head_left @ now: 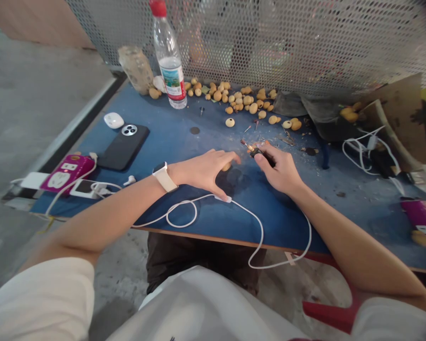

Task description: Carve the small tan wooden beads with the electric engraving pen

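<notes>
Left hand [204, 170] curling over tan seed [226, 166], right hand [279, 169] pinching black rotary tool [260, 154] — hands just apart, mid blue worktop [170, 142]. More tan seeds [234, 100] lying scattered along far edge, plastic water bottle [169, 61] standing beside them.

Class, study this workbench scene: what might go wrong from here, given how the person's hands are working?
The small black handheld rotary tool in the right hand sits close to the left hand, so a slip might nick those fingers. The small round tan bead under the left fingers is tiny and might skid away. The thin white cable lying beside the left hand and looping past the table edge might snag an arm.
</notes>
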